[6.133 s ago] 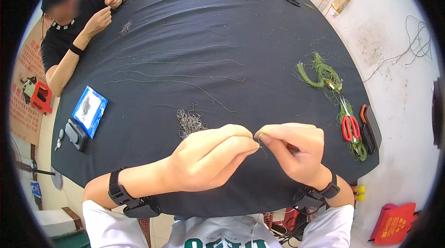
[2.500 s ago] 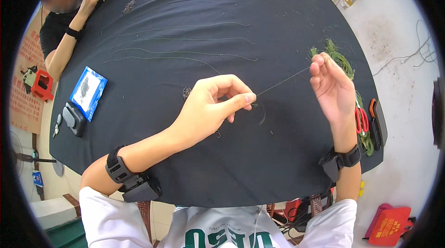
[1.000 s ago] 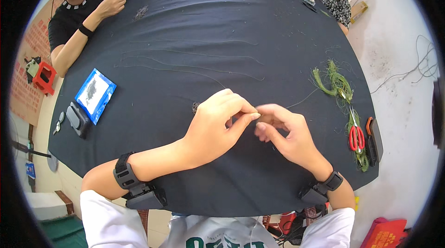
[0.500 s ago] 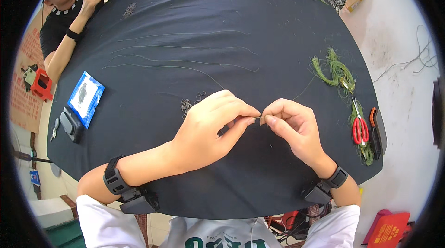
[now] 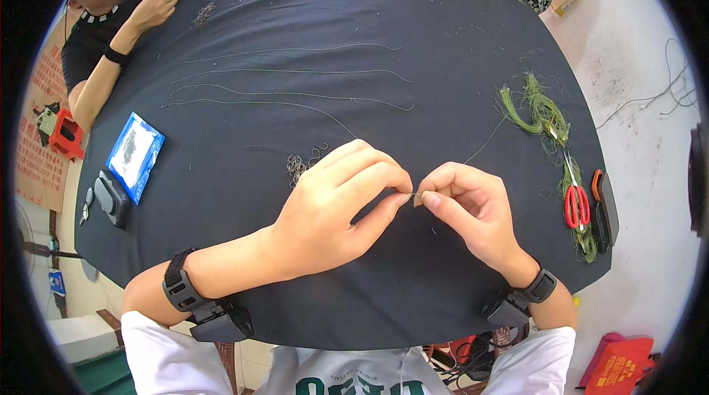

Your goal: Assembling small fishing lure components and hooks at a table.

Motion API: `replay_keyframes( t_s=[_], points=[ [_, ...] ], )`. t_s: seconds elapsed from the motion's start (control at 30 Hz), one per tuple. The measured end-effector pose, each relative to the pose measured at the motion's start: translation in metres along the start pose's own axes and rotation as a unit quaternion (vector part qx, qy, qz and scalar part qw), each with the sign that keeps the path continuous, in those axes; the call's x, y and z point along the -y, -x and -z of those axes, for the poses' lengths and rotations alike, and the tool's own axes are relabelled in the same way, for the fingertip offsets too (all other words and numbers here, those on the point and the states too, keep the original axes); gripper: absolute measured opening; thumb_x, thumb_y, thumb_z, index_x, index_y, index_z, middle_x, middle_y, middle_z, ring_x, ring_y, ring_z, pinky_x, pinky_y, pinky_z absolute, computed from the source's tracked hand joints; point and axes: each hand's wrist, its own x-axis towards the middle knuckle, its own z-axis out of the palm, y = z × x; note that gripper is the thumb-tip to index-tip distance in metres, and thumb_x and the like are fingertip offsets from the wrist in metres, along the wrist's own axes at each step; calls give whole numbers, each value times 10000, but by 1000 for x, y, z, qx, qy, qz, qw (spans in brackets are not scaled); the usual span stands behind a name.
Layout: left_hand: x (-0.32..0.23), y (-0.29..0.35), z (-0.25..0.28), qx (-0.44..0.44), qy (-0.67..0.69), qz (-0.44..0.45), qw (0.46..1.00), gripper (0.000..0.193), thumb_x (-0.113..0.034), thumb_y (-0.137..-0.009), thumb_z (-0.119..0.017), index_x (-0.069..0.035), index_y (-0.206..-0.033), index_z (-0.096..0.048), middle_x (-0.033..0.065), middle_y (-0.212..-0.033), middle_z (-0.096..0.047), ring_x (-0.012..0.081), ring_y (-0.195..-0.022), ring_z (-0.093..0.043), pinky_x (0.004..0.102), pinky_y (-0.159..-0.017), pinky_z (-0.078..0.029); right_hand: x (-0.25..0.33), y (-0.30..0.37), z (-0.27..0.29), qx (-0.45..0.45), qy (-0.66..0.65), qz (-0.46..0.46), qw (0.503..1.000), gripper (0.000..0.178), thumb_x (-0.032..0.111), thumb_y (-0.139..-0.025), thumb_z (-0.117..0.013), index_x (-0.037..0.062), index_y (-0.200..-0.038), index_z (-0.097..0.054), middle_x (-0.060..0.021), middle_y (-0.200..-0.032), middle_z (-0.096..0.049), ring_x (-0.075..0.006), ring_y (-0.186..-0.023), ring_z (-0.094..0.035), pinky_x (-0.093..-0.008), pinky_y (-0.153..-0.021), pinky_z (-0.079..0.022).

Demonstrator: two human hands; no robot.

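Above the middle of the table, my left hand (image 5: 329,210) and my right hand (image 5: 476,210) meet fingertip to fingertip. Each is closed in a pinch, thumb against forefinger, on a thin green line (image 5: 415,194) that shows in the narrow gap between them. Whether a small hook is also in the fingers is too small to tell. One strand (image 5: 487,140) runs from behind my right hand toward a green bundle of line (image 5: 539,110). Another laid-out strand (image 5: 295,107) passes behind my left hand. Beside that hand lies a pile of small dark hooks (image 5: 297,167).
Several green strands (image 5: 295,71) stretch across the black tablecloth (image 5: 354,284). Red-handled scissors (image 5: 576,206) and an orange-and-black tool (image 5: 602,206) lie at right. A blue-and-white packet (image 5: 136,155) and a black case (image 5: 113,199) sit at left. Another person's hand (image 5: 155,7) works at far left.
My fingertips have shifted down slightly, still pinched together on the line. The co-worker's hands at far left have moved a little.
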Motion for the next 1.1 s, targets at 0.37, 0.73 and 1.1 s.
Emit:
replay_keyframes(
  t_s=[0.37, 0.73, 1.1],
  points=[
    [0, 2, -1, 10, 27, 11, 1000, 151, 59, -715, -670, -15, -836, -617, 79, -794, -611, 179, -683, -584, 271, -586, -456, -3, 2, -1, 6, 4, 9, 1000, 88, 50, -895, -578, -10, -931, -630, 16, -800, -581, 0, -668, -474, -169, -558, -361],
    [-1, -1, -1, -11, -30, -74, 997, 197, 45, -658, -703, -8, -826, -614, 96, -796, -604, 236, -696, -579, 315, -604, -459, 0, 4, 1, 10, 20, 22, 1000, 79, 28, -876, -592, -7, -932, -635, 35, -731, -578, 10, -595, -416, -176, -529, -320],
    [-1, 0, -1, 5, -20, -68, 997, 188, 53, -655, -702, 2, -816, -618, 103, -789, -602, 237, -688, -577, 314, -593, -459, 1, 5, 1, 1, 21, 22, 1000, 89, 16, -867, -598, -12, -934, -649, 35, -707, -572, 6, -582, -409, -182, -522, -315]
  ],
)
